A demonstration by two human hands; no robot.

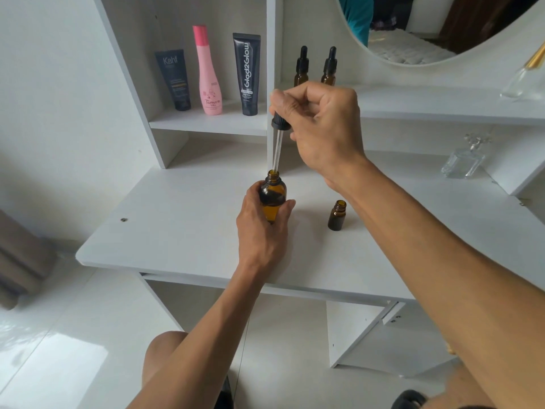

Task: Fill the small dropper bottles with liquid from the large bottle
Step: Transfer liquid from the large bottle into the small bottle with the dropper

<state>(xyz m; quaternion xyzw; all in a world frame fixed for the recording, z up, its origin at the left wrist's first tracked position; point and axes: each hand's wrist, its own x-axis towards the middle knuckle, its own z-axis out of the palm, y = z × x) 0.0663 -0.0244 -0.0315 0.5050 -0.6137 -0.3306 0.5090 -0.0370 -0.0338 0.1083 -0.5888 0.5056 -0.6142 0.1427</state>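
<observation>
Liquid appears to be drawn from the large bottle (272, 192), gripped upright on the counter (182, 231) by the left hand (261, 231), while the dropper (277, 137), pinched by the right hand (323, 125), must next be carried right to the open small bottle (337, 215).

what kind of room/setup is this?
Likely a bedroom vanity: a white dressing table with a round mirror reflecting a bed, and skincare tubes on its shelf.
</observation>
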